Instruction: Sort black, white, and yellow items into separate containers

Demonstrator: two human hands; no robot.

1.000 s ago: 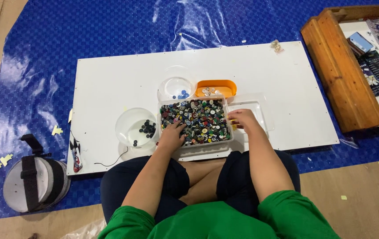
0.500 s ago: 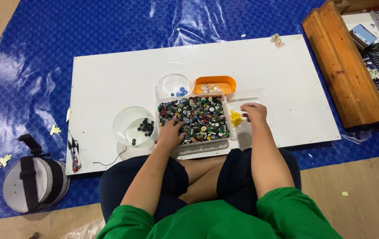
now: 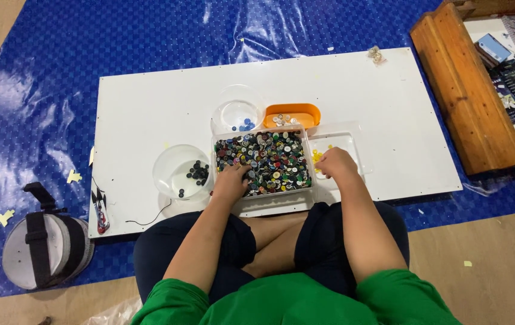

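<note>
1. A square tray of mixed buttons [image 3: 263, 161] was parked at the near edge of the white board [image 3: 149, 108], right in front of the crossed legs.
2. The left hand [image 3: 231, 180] was dug into the tray's 7 o'clock corner, fingers curled down into the pile. Whether anything was actually pinched couldn't be made out.
3. The right hand [image 3: 337, 165] was held at the tray's 3 o'clock side, over the clear rectangular tray [image 3: 353, 147] where a few yellow buttons [image 3: 317, 156] had been dropped. It looked loosely closed; a button inside couldn't be confirmed.
4. Sorted piles were laid out around the big tray: black buttons in the clear bowl [image 3: 179, 171] at 9 o'clock, blue ones in the small clear bowl [image 3: 236, 114] at 11, pale ones in the orange dish [image 3: 290, 114] at 12.
5. Tips, judging from the layout: the pile should probably be spread thin with the left fingers so single colours can be spotted, and one button picked at a time, released low over its dish so nothing bounces out.
</note>
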